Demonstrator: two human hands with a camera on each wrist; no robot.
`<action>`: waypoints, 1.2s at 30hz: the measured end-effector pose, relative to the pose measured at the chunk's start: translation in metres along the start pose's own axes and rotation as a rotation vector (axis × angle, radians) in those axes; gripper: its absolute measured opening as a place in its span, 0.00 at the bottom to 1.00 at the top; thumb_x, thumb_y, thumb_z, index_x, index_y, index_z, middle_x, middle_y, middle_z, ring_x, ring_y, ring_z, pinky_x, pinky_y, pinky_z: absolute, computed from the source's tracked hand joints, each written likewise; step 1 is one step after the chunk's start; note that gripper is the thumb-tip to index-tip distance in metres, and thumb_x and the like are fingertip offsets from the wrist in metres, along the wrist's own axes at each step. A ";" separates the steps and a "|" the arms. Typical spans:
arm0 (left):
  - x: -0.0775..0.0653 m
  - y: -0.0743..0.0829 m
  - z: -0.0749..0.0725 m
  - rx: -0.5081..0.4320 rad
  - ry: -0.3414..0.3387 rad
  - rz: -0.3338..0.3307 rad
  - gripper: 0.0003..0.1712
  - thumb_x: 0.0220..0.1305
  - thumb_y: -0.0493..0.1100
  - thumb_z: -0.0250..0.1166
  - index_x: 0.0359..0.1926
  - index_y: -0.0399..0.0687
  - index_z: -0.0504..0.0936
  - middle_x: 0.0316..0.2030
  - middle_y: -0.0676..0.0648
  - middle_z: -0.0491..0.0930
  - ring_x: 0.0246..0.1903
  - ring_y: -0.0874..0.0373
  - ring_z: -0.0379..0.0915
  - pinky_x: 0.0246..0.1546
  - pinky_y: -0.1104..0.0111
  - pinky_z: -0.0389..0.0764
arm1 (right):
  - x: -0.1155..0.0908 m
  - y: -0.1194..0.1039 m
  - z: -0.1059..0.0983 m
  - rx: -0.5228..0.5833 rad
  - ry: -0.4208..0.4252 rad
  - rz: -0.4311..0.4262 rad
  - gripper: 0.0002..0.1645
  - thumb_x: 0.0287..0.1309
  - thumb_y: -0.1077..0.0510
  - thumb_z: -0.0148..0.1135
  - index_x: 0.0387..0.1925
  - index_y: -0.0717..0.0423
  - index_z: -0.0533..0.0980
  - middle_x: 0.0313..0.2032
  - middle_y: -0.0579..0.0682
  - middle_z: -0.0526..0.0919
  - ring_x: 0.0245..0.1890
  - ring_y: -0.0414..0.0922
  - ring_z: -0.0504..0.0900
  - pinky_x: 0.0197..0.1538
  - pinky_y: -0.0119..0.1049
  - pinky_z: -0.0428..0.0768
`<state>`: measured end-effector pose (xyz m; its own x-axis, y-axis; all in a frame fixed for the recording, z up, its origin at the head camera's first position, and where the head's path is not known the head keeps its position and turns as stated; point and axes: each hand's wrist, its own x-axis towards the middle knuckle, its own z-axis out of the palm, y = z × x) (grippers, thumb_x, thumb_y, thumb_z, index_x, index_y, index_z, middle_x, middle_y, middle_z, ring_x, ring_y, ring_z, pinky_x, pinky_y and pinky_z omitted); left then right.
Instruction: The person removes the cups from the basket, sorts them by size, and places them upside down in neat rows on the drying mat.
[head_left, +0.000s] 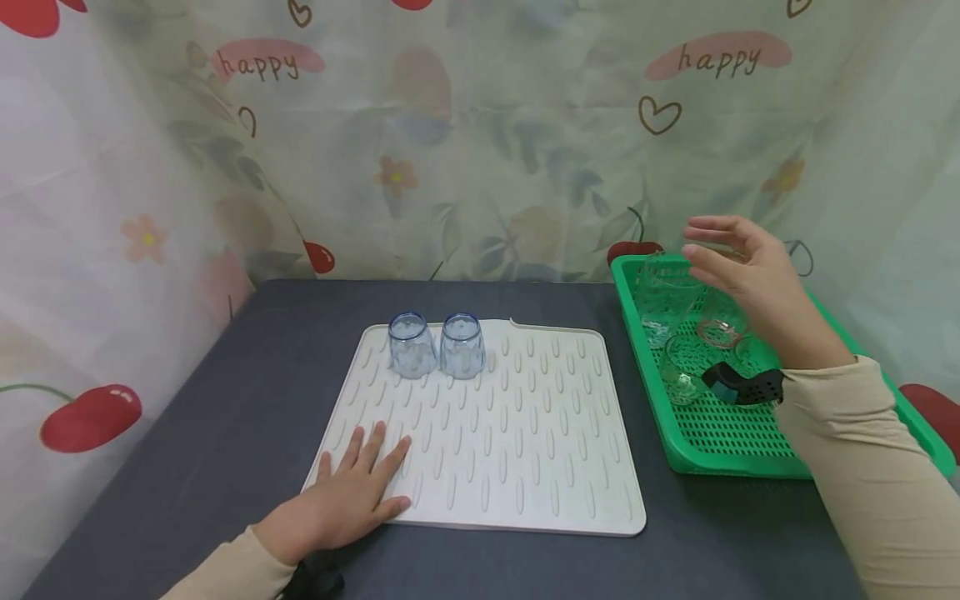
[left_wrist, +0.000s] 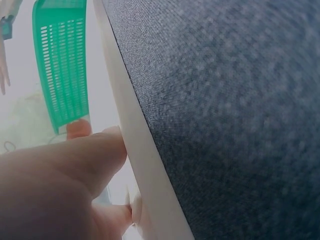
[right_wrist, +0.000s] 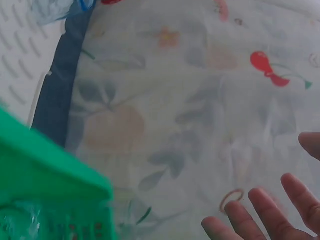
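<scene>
My left hand (head_left: 341, 500) rests with spread fingers on the near left corner of a white ridged drying mat (head_left: 525, 450). In the left wrist view its fingers lie along the mat's pale edge (left_wrist: 142, 165). Raised above the back of a green plastic basket (head_left: 667, 433), my right hand (head_left: 757, 271) holds nothing, its fingers loosely extended. Several clear glasses stand in the basket, among them a tall glass (head_left: 663, 304) and a shorter glass (head_left: 682, 375); the forearm and wrist strap partly hide the rest. Two bluish glasses, a left one (head_left: 412, 350) and a right one (head_left: 462, 350), stand side by side on the mat's far left.
The dark grey table (head_left: 225, 417) carries the mat in the middle and the basket on the right. A printed curtain (head_left: 465, 142) hangs behind the table's back edge and along both sides. The basket's raised rim (head_left: 648, 375) faces the mat.
</scene>
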<state>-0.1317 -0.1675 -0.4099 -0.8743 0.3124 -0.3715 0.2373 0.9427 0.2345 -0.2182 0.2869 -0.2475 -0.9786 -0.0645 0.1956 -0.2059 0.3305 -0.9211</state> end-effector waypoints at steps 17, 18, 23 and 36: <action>0.001 -0.001 0.001 0.009 0.003 -0.001 0.45 0.65 0.68 0.52 0.76 0.57 0.50 0.76 0.37 0.38 0.74 0.35 0.29 0.61 0.28 0.39 | -0.007 0.064 -0.027 -0.400 -0.161 0.178 0.44 0.65 0.37 0.55 0.74 0.52 0.54 0.71 0.60 0.59 0.61 0.45 0.70 0.51 0.53 0.75; 0.000 -0.001 0.001 0.008 0.003 -0.001 0.45 0.65 0.68 0.52 0.76 0.57 0.50 0.76 0.37 0.38 0.74 0.35 0.29 0.61 0.28 0.39 | -0.006 0.067 -0.027 -0.411 -0.175 0.183 0.45 0.65 0.37 0.55 0.74 0.53 0.54 0.71 0.61 0.59 0.58 0.39 0.73 0.51 0.53 0.76; 0.001 -0.001 0.002 0.006 0.007 -0.001 0.45 0.65 0.68 0.52 0.76 0.57 0.50 0.76 0.37 0.38 0.74 0.35 0.29 0.61 0.28 0.39 | -0.006 0.078 -0.030 -0.416 -0.252 0.204 0.46 0.65 0.39 0.56 0.74 0.57 0.53 0.70 0.65 0.59 0.57 0.42 0.75 0.56 0.57 0.74; 0.001 -0.001 0.002 0.000 0.012 0.006 0.45 0.65 0.68 0.52 0.76 0.57 0.50 0.76 0.37 0.38 0.74 0.34 0.29 0.61 0.28 0.39 | -0.006 0.094 -0.028 -0.505 -0.405 0.248 0.48 0.64 0.40 0.59 0.73 0.62 0.54 0.69 0.71 0.58 0.65 0.70 0.61 0.56 0.60 0.73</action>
<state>-0.1321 -0.1684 -0.4124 -0.8778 0.3170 -0.3593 0.2428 0.9407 0.2367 -0.2319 0.3444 -0.3263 -0.9415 -0.2446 -0.2317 -0.0447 0.7724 -0.6336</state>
